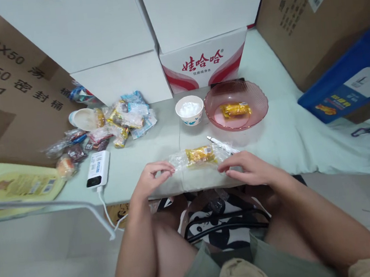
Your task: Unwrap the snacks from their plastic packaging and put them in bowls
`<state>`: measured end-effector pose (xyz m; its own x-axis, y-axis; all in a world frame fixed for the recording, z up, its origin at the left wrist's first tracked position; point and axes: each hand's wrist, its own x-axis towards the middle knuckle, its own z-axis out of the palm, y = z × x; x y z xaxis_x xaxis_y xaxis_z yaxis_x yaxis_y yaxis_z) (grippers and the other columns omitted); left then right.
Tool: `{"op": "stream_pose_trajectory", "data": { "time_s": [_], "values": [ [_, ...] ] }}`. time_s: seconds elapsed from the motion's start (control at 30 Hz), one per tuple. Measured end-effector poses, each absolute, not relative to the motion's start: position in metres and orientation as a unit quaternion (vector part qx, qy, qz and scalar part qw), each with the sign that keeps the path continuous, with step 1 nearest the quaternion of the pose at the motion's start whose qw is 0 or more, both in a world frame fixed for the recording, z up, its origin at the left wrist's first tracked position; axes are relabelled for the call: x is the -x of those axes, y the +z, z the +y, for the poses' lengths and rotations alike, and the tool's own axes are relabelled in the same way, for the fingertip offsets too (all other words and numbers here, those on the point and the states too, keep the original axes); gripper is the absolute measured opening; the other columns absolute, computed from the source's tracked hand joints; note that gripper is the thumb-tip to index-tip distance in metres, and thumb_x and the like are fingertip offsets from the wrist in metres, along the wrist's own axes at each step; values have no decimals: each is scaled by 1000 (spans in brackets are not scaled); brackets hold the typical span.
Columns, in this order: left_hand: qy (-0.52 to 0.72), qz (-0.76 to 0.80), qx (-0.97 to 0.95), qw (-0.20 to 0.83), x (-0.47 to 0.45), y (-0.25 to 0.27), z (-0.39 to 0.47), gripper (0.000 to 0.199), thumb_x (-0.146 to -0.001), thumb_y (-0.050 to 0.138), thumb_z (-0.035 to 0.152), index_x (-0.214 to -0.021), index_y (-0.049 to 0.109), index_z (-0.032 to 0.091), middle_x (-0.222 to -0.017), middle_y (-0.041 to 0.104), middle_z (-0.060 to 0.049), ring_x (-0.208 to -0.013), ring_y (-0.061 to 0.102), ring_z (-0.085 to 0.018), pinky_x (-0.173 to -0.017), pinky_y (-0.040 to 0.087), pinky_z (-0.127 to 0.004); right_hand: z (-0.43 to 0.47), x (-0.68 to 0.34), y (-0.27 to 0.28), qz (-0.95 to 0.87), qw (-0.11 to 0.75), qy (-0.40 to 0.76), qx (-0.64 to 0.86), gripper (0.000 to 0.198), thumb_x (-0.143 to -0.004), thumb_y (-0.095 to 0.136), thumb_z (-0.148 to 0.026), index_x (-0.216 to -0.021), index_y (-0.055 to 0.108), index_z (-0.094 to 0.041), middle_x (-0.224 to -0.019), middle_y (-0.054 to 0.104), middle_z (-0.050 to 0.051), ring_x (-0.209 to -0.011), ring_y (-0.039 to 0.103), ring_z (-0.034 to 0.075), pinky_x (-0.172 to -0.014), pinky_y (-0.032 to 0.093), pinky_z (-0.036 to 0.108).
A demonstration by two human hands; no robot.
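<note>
A yellow-wrapped snack [201,155] lies inside a clear plastic bag [178,160] near the table's front edge. At the bag's left end, my left hand [152,177] has its thumb and fingertips closed together on the plastic. My right hand [246,167] is at the bag's lower right edge, fingers stretched out and a little apart from the thumb. A white pen-like tool [219,144] lies just behind the bag's right part, close to my right fingers. Behind them stand a paper cup [190,110] with white contents and a pink glass bowl [257,104] holding another yellow-wrapped snack [236,110].
Several wrapped snacks [128,118] are piled at the left, beside a tipped paper cup [85,119]. A white power bank [98,168] trails a cable. A yellow bottle [21,184] lies left, a blue container [347,77] right. Boxes [205,63] line the back.
</note>
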<state>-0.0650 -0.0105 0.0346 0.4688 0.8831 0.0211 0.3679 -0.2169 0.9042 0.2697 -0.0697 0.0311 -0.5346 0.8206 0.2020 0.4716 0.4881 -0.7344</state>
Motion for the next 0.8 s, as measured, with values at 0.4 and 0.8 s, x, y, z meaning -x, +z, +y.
{"op": "stream_pose_trajectory", "data": {
  "time_s": [0.4, 0.8],
  "values": [
    [224, 497, -812, 207, 41, 8, -4, 54, -66, 83, 36, -116, 70, 23, -135, 56, -13, -132, 52, -31, -111, 44, -48, -64, -246, 1, -777, 185, 79, 597, 49, -87, 54, -22, -135, 59, -30, -150, 53, 8, -84, 71, 24, -58, 54, 35],
    [212, 472, -792, 323, 21, 4, 7, 19, -86, 63, 37, -89, 74, 22, -108, 74, -7, -100, 69, -23, -91, 54, -38, -49, -217, -9, -846, 190, 99, 488, 47, -81, 60, -12, -127, 60, -22, -138, 60, 12, -125, 56, 32, -102, 49, 50]
  ]
}}
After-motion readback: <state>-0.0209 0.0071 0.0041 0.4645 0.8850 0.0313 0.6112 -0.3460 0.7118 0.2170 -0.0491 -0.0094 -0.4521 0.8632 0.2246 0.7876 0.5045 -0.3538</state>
